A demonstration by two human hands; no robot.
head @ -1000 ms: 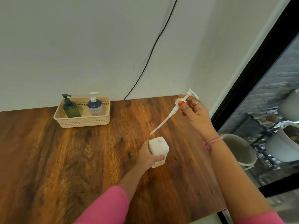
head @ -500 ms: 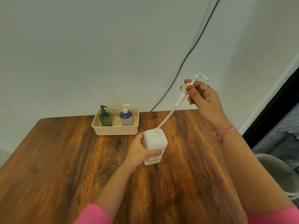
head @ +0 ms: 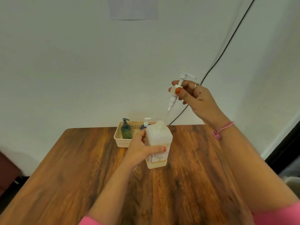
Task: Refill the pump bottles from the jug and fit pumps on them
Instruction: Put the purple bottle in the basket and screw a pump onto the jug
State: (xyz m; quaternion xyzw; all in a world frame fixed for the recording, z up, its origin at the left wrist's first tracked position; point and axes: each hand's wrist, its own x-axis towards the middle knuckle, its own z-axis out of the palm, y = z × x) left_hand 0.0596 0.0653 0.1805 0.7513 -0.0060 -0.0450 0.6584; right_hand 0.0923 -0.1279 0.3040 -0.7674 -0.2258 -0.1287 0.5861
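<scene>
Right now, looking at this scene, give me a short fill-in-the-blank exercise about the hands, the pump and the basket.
1. The right hand holds a white ____ above the jug.
2. The left hand grips the ____ on the table.
3. The basket holds ____ bottles.
4. The bottle on the basket's left side is dark ____.

Missing words: pump; jug; two; green

Pink sleeves (head: 90,220), orange-red nail polish, finger rings (head: 196,85) and what appeared a pink wristband (head: 222,129) were worn.
</scene>
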